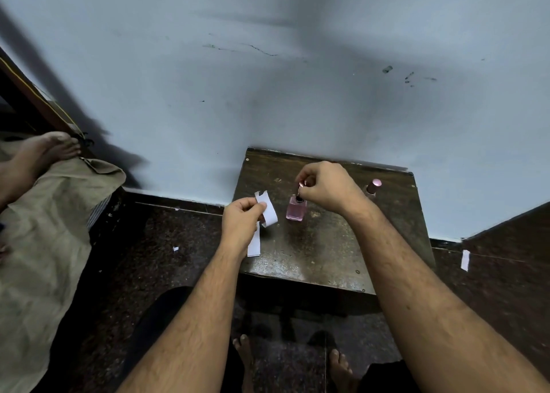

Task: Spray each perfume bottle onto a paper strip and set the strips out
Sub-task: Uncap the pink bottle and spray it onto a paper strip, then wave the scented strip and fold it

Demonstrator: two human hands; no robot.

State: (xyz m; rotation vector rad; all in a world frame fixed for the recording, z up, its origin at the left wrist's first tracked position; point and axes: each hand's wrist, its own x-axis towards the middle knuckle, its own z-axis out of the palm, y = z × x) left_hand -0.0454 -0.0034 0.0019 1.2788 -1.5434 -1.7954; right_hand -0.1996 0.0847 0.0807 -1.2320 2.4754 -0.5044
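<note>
The pink perfume bottle (296,210) stands upright on the dark bench (327,244), pale pink liquid inside, directly under the right hand (324,189) — its curled fingers (308,181) pinch a small cap or sprayer piece just above the bottle's neck. Left of them, the left hand (239,224) pinches a curled white paper strip (268,208). A second bottle (373,188) stands beyond the right wrist.
</note>
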